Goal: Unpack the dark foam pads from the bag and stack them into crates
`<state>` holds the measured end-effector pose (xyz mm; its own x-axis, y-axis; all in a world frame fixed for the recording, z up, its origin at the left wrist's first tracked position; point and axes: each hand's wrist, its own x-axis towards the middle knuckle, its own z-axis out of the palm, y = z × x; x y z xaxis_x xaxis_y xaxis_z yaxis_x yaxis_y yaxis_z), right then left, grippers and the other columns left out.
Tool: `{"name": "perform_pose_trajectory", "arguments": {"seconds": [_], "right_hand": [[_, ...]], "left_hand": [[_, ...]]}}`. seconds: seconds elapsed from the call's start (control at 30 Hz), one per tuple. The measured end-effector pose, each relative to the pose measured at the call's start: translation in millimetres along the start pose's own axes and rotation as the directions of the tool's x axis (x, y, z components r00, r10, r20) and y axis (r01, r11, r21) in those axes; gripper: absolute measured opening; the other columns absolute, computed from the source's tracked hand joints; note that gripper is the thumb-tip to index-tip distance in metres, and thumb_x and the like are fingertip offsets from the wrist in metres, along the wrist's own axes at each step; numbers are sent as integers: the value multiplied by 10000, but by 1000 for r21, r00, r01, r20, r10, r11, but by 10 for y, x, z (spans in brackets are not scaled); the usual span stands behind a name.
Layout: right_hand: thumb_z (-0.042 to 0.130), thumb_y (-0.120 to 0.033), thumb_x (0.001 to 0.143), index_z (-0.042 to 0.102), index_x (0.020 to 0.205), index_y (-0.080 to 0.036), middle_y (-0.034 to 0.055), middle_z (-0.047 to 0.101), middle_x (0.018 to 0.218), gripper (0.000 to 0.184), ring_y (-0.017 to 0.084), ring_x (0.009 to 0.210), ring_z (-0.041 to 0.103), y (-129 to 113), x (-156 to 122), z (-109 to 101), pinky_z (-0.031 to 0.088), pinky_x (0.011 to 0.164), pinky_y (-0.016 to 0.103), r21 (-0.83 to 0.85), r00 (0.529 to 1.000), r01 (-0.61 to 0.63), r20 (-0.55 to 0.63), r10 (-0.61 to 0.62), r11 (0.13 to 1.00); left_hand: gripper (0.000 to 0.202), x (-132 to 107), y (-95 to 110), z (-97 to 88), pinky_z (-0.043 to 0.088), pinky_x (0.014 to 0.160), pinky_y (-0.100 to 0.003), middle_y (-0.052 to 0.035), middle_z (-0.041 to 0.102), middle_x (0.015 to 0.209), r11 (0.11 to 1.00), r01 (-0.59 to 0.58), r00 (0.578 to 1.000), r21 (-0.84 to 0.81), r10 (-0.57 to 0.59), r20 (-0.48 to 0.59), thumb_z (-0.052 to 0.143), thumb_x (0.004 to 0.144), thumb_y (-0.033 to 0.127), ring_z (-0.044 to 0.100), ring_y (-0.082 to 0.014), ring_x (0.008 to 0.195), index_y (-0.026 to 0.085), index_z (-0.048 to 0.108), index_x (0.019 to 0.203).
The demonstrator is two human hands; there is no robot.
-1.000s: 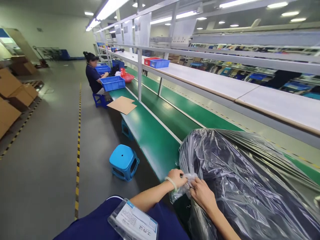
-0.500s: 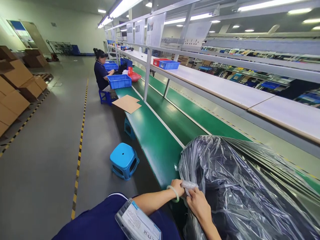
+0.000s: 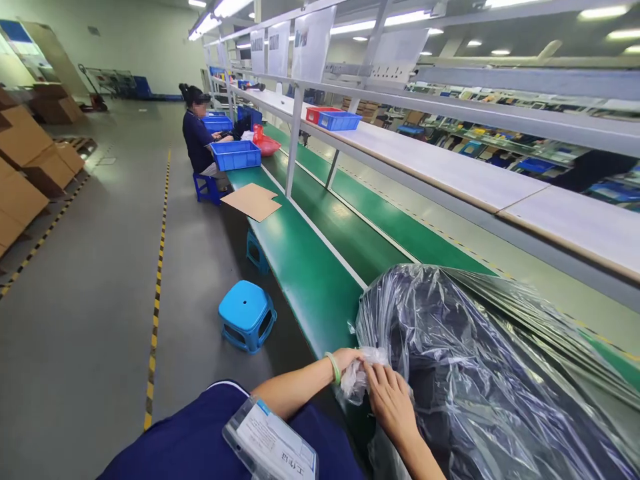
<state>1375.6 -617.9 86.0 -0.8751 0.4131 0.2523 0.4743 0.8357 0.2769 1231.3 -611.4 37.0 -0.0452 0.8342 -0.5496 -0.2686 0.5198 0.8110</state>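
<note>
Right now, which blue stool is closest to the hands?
The stool on open floor, nearest the left hand; the other two are farther off, one tucked by the green bench, one under the seated worker.

Bright, even light from overhead fluorescent tubes [image 3: 216,7] at 11 o'clock, glare on plastic sheeting [image 3: 480,353] at 4 o'clock, faint shadows, wide-angle bowing at the edges

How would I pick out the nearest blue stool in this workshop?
Beside the long green assembly bench, on the grey floor, stands a blue plastic stool. It has a hole in its seat, and is the nearest of three, the only one standing clear of the bench.
</note>
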Motion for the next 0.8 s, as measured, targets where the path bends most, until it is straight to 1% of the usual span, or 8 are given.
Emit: {"name": "perform_pose_trajectory", "arguments": {"seconds": [0.13, 0.2, 0.27, 0.37, 0.47, 0.57, 0.7, 0.8], "right_hand": [[477, -73, 702, 591, 1032, -174, 79, 624, 879, 363, 219, 820, 528, 88, 96, -127, 428, 743, 335, 165, 973, -128, 209, 92, 978], [477, -128, 703, 582, 883, -186, 50, 616, 813, 217, 199, 774, 524, 259, 104, -255, 419, 711, 310, 362, 930, -297, 322, 180, 884], [509, -256, 716, 530, 757, -202, 21, 591, 732, 71, 185, 721, 518, 484, 52, -379, 422, 677, 298, 585, 876, -480, 359, 322, 653], [551, -436, 690, 504, 777, -211, 21, 599, 755, 246, 195, 739, 541, 770, -100, -495, 457, 687, 318, 775, 754, -553, 309, 580, 306], [538, -550, 712, 536, 1020, -221, 64, 637, 1025, 452, 224, 940, 587, 826, -168, -530, 478, 853, 372, 880, 672, -461, 265, 691, 110], [593, -602, 686, 535, 1170, -251, 74, 603, 1204, 601, 241, 1112, 559, 714, -112, -522, 407, 1018, 421, 943, 688, -329, 280, 670, -57], [616, -613, 704, 479, 1294, -224, 103, 520, 1336, 720, 257, 1243, 470, 528, -222, -433, 312, 1097, 471, 902, 639, -431, 276, 718, 37], [582, -551, 773, 431, 1347, -175, 142, 469, 1384, 703, 269, 1263, 448, 255, -499, -282, 325, 1084, 462, 730, 573, -646, 274, 772, 221]], "left_hand": [[228, -35, 157, -152, 427, 542, -271, 21, 496, 458, 996, -86, 993, -19, 87, 83, 695, 655, 216, 454, -113, 457, 146, 536, 507], [149, -40, 250, -366, 436, 612, -271, 10, 562, 527, 988, -155, 984, -30, 157, 87, 722, 633, 203, 498, -119, 527, 131, 602, 583], [140, -16, 328, -612, 446, 710, -276, -4, 616, 630, 972, -228, 971, -54, 231, 61, 695, 697, 271, 568, -142, 658, 143, 642, 710], [270, 40, 368, -831, 426, 854, -301, -33, 662, 816, 952, -299, 951, -59, 302, 57, 714, 699, 310, 603, -172, 872, 173, 651, 923], [597, 21, 289, -674, 399, 955, -362, -82, 673, 1027, 944, -329, 931, -14, 327, 161, 857, 466, 170, 572, -239, 1052, 186, 652, 1026], [750, -33, 154, -234, 406, 982, -413, -94, 673, 1100, 949, -309, 907, -62, 313, 281, 878, 324, 81, 563, -283, 1088, 169, 669, 1039], [511, -23, 2, 179, 442, 962, -399, -55, 708, 899, 947, -186, 959, -261, 232, 160, 852, 371, 60, 621, -238, 937, 131, 690, 851], [314, -40, -133, 91, 480, 910, -375, -34, 690, 843, 929, -138, 990, -342, 142, -13, 810, 558, 184, 633, -197, 875, 162, 662, 834]]}}
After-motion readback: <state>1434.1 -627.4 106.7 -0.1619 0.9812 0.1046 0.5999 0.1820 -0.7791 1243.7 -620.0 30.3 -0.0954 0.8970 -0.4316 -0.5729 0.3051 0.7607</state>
